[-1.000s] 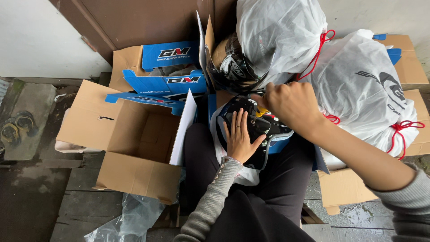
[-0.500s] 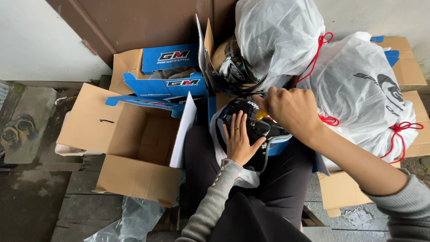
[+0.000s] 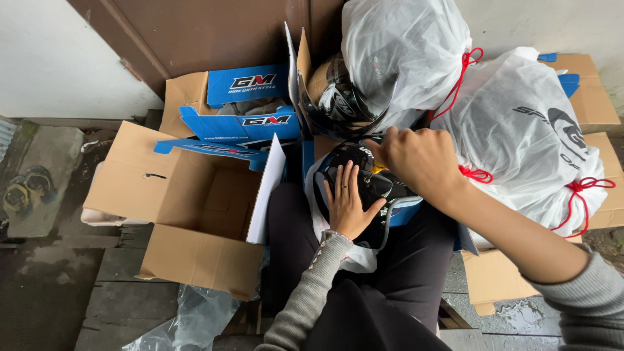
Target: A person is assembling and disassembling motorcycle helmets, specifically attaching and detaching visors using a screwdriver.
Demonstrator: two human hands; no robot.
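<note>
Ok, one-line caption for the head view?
Left hand flat on black helmet in lap, right hand at its top edge.

Open brown cardboard box [image 3: 188, 214] lay at left, flaps spread. Behind it stood a blue-and-brown printed carton [image 3: 237, 110]. At right, two white drawstring bags [image 3: 520, 136] with red cords sat atop more brown cartons [image 3: 494, 276].

One head-worn view looks steeply down, close over the lap [image 3: 390, 273]; edges perhaps cropped.
</note>
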